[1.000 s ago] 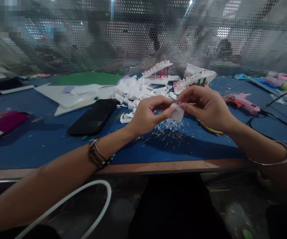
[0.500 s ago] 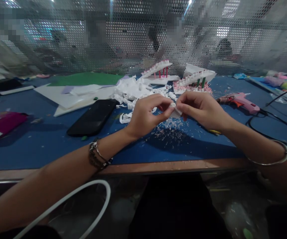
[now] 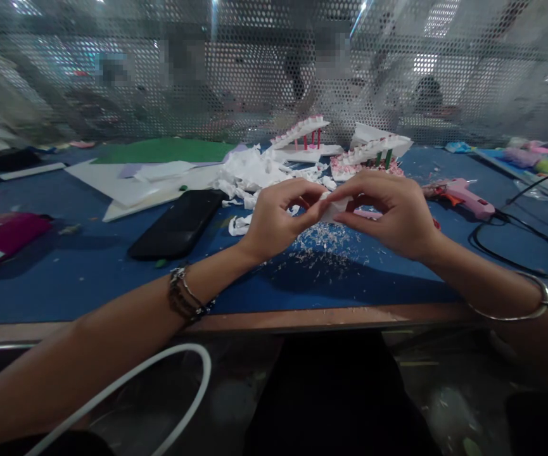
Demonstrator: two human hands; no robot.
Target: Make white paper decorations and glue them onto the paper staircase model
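Observation:
Between my two hands, above the blue table, is a small piece of white paper (image 3: 334,208). My left hand (image 3: 280,218) pinches its left side between thumb and fingers. From the other side, my right hand (image 3: 390,209) grips it with thumb and fingertips, which cover part of it. Fine white shreds (image 3: 325,244) lie scattered on the table below the fingers. Just behind my left hand is a heap of torn, crumpled white paper (image 3: 249,171).
A black phone (image 3: 178,225) lies left of my hands. A pink glue gun (image 3: 468,197) with a black cord (image 3: 516,244) lies right. Behind stand two small white models, one on red posts (image 3: 302,133), one on green posts (image 3: 375,152). Green sheet (image 3: 169,150) and white boards (image 3: 112,180) lie back left.
The white paper has turned from hanging down to lying flatter between my fingertips. My right hand has shifted its fingers over the paper; my left hand has barely moved.

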